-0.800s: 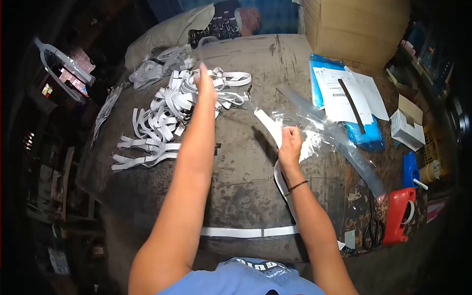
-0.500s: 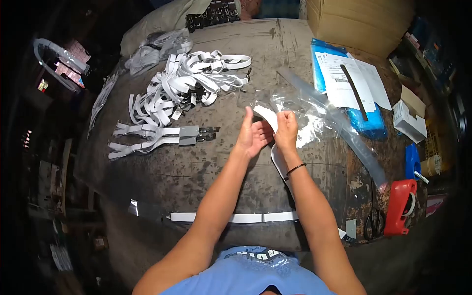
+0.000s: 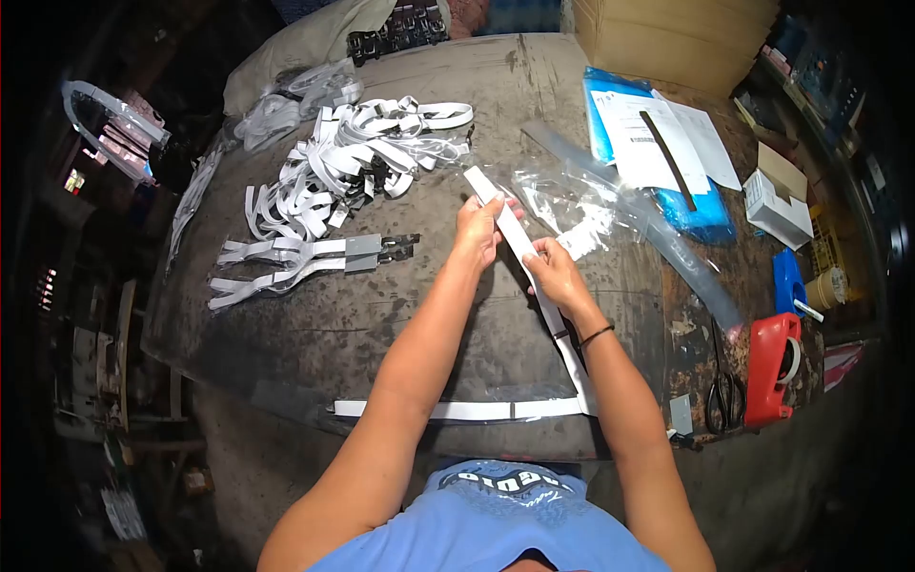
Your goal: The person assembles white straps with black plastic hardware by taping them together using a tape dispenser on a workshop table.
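A white strap (image 3: pixel 517 234) is held up in front of me by both hands. My left hand (image 3: pixel 479 229) pinches it near its upper end. Lower down, my right hand (image 3: pixel 557 274) has its fingers closed on the same strap, which runs on past the right wrist. Along the table's near edge lies another stretch of white strap (image 3: pixel 467 411), crossing beneath my left forearm. A heap of white straps (image 3: pixel 357 153) with black clips sits to the left, and two flat straps with a grey card (image 3: pixel 363 254) lie below it.
Clear plastic bags (image 3: pixel 572 214) and a long plastic sleeve (image 3: pixel 667 248) lie right of centre. Papers (image 3: pixel 648 143) rest on a blue package (image 3: pixel 701 227). At the right are a white box (image 3: pixel 777 208), a red tape dispenser (image 3: pixel 770 372) and scissors (image 3: pixel 724 400). A carton (image 3: pixel 667 38) stands behind.
My left hand has gone from open to closed on the strap. My right hand has moved slightly down, and the strap is now stretched out straight between the hands.
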Tool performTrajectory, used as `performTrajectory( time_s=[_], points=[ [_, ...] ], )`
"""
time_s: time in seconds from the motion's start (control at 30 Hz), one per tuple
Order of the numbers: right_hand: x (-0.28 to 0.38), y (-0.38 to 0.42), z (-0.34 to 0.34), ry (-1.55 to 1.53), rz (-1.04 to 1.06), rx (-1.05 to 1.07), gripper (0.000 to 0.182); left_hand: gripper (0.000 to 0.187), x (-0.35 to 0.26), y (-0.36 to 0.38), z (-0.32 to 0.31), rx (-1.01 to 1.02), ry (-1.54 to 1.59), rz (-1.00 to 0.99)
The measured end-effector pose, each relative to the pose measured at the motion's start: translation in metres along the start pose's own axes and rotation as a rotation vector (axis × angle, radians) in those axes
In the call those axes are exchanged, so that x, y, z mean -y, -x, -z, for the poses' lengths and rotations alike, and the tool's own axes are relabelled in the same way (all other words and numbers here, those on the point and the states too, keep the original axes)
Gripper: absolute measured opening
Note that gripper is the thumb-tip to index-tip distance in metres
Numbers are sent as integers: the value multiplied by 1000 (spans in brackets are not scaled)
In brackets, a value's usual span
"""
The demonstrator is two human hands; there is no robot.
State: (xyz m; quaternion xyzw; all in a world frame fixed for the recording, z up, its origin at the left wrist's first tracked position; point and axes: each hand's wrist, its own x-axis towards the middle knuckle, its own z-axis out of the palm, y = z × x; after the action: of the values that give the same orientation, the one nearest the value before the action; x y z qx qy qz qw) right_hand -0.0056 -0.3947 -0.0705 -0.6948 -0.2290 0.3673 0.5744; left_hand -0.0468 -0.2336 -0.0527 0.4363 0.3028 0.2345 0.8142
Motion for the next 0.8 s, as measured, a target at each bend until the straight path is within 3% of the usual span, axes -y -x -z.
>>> performTrajectory(
  time_s=[0.13, 0.2, 0.3, 0.57, 0.7, 0.8],
  points=[
    [0, -4, -3, -9, -8, 43, 29, 25, 27, 4, 6, -16, 79, 61],
    [8, 9, -7, -84, -35, -62, 32, 28, 31, 8, 9, -34, 87, 93],
    [-5, 20, 5, 27, -65, 23, 33, 29, 29, 18, 7, -106, 62, 126],
    [6, 40, 6, -53, -82, -87, 33, 26, 55, 51, -5, -51, 16, 212],
    [-10, 52, 11, -9, -126, 32, 25, 24, 44, 55, -3, -105, 36, 184],
    [-10, 47, 14, -59, -136, 78, 23, 22, 52, 64, -10, 14, 55, 210]
  ],
)
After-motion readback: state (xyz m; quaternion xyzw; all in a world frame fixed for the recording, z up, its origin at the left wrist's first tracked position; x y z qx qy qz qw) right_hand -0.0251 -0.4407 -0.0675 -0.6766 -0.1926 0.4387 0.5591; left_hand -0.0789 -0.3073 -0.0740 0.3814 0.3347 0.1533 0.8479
